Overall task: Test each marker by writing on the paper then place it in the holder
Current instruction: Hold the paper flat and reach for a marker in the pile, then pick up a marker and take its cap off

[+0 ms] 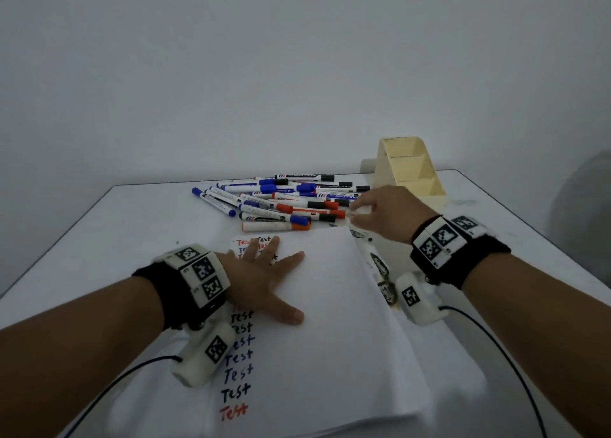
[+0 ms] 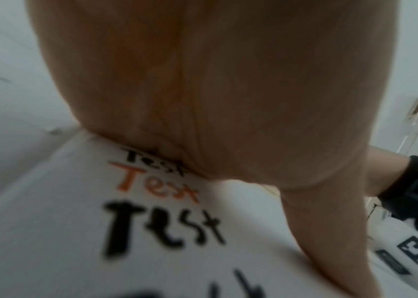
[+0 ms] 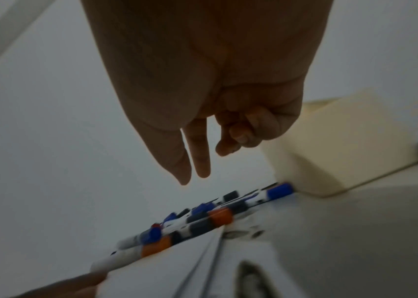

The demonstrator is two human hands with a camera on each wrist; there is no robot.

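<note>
The left hand (image 1: pixel 261 282) is laid flat, palm down, with its fingers (image 1: pixel 291 259) spread and pointed toward one o'clock, while the right hand (image 1: pixel 385 214) is held raised and reached toward ten o'clock, its thumb and forefinger extended and the remaining fingers (image 3: pixel 238 133) loosely curled, nothing being held.

A plain, pale grey wall (image 1: pixel 297 67) filled the upper half of the head view, unmarked and evenly, dimly lit. Below it stood a white table (image 1: pixel 139 226), its far edge meeting the wall. At the far right a blurred grey rounded shape (image 1: pixel 585 213) stood beside the table.
</note>
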